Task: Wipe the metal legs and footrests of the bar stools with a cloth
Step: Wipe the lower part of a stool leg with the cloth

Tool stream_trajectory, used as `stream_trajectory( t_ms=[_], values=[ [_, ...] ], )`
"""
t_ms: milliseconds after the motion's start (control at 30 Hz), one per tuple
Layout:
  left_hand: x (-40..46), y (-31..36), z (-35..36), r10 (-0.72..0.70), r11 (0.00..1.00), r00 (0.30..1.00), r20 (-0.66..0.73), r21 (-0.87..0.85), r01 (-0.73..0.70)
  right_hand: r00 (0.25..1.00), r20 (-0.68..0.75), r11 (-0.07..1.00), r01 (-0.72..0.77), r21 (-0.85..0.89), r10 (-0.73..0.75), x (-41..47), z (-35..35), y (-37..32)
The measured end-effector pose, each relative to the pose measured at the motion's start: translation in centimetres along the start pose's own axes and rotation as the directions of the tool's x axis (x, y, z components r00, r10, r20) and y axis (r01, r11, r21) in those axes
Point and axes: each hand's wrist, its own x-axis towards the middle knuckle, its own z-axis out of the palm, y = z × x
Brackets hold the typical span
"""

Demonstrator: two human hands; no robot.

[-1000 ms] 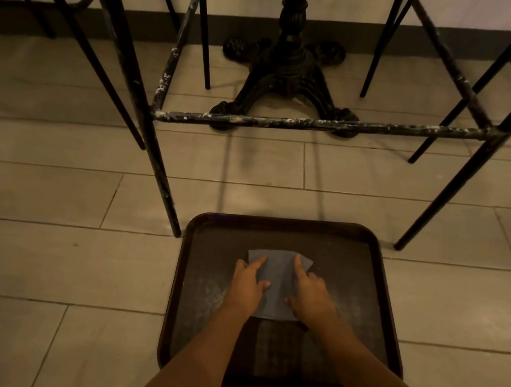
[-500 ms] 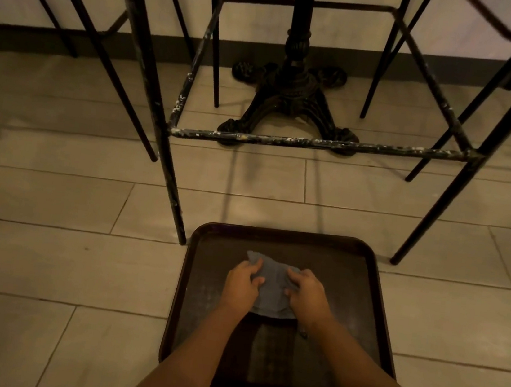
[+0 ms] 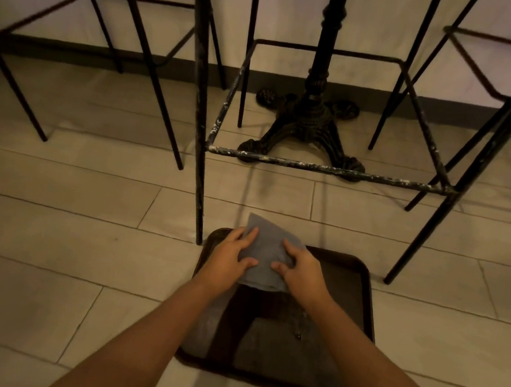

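A grey cloth (image 3: 264, 253) is being pinched between the fingers of the left hand (image 3: 228, 261) and right hand (image 3: 302, 272), above the tray's (image 3: 361, 291) far edge, near the stool's footrest (image 3: 325, 169).

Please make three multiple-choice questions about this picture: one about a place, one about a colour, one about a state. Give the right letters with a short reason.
1. Where does the dark rectangular tray lie?
A. on the tiled floor
B. on a stool seat
C. on a table top

2. What colour is the folded cloth?
A. red
B. grey-blue
C. yellow

3. How is the cloth held?
A. by no hand
B. by one hand
C. by both hands

Answers: 1 A, floor tiles surround the tray. 2 B, it looks grey-blue. 3 C, the left hand and right hand both have a grip on it.
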Motion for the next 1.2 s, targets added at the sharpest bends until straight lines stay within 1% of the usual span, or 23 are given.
stream_trajectory(
  t_ms=[167,233,333,400,533,633,733,800,867,967,1067,1167,1200],
  values=[
    [-1.7,0.9,-4.3,0.02,1.0,0.995,-0.098,-0.008,-0.021,0.978,-0.083,0.979,0.182,-0.092,-0.189,-0.8,0.2,-4.3],
    [-2.3,0.6,-6.2,0.032,0.999,0.984,-0.177,-0.013,-0.035,0.965,-0.088,0.966,0.24,-0.094,-0.249,-1.2,0.6,-6.3],
    [-3.3,-0.4,-9.3,0.065,0.996,0.939,-0.338,-0.028,-0.079,0.925,-0.108,0.929,0.352,-0.113,-0.364,-1.7,1.9,-9.4],
    [-3.7,-1.1,-11.3,0.105,0.993,0.906,-0.41,-0.014,-0.121,0.895,-0.11,0.898,0.417,-0.141,-0.433,-2.0,3.1,-11.5],
    [-3.6,-2.6,-15.4,0.157,0.984,0.858,-0.49,0.007,-0.176,0.83,-0.19,0.851,0.498,-0.168,-0.524,-1.4,5.5,-15.7],
    [-3.2,-3.4,-18.6,0.175,0.975,0.845,-0.505,-0.028,-0.219,0.803,-0.206,0.829,0.537,-0.157,-0.559,-0.5,7.4,-19.0],
    [-1.9,-4.6,-22.1,0.164,0.974,0.85,-0.501,-0.055,-0.22,0.81,-0.262,0.851,0.506,-0.142,-0.525,1.0,9.3,-22.6],
    [-0.6,-5.2,-24.6,0.148,0.974,0.847,-0.51,-0.075,-0.215,0.839,-0.304,0.889,0.454,-0.065,-0.451,2.3,10.0,-25.0],
    [0.9,-5.5,-27.0,0.133,0.972,0.854,-0.504,-0.104,-0.213,0.882,-0.301,0.926,0.376,-0.011,-0.362,3.9,10.3,-27.1],
    [2.9,-5.5,-29.4,0.142,0.965,0.877,-0.458,-0.132,-0.225,0.881,-0.381,0.947,0.319,0.039,-0.28,6.1,10.1,-29.1],
    [5.6,-5.2,-30.2,0.18,0.952,0.898,-0.401,-0.159,-0.262,0.882,-0.426,0.974,0.225,0.0,-0.203,8.0,10.2,-30.2],
    [8.7,-4.3,-29.9,0.204,0.945,0.899,-0.387,-0.162,-0.284,0.877,-0.464,0.992,0.115,-0.058,-0.129,9.7,9.9,-30.3],
    [9.9,-3.9,-29.6,0.213,0.939,0.899,-0.384,-0.174,-0.297,0.869,-0.477,0.991,0.102,-0.083,-0.13,10.2,9.6,-30.3]
  ],
)
